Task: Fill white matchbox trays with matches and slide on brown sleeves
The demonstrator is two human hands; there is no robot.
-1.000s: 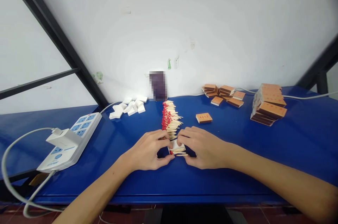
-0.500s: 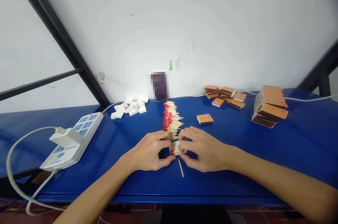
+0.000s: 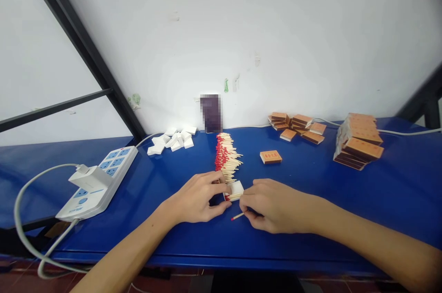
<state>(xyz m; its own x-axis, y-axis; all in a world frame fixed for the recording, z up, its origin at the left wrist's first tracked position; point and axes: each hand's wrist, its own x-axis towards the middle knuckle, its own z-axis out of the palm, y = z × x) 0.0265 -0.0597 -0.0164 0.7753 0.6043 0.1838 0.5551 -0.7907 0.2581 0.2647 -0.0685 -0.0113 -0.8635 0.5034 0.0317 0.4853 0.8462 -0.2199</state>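
Observation:
A small white matchbox tray [image 3: 236, 187] lies on the blue table with a few red-tipped matches along its near side. My left hand [image 3: 203, 197] grips the tray's left end between thumb and fingers. Just right of the tray, my right hand [image 3: 267, 205] pinches a single match [image 3: 237, 216] near its plain end, its red head pointing left. Beyond the tray a long heap of matches [image 3: 228, 157] runs toward the wall, heads to the left. The tray's left end is partly hidden by my left fingers.
An orange matchbox [image 3: 271, 156] lies right of the heap. More boxes [image 3: 300, 126] are piled behind it, with a larger stack [image 3: 361, 141] at far right. White trays [image 3: 174, 138] lie at the back left. A power strip [image 3: 100, 182] with cables sits at left.
My right hand has left the tray and picked at the loose match, which has turned from pointing away to pointing left. My left hand stays on the tray.

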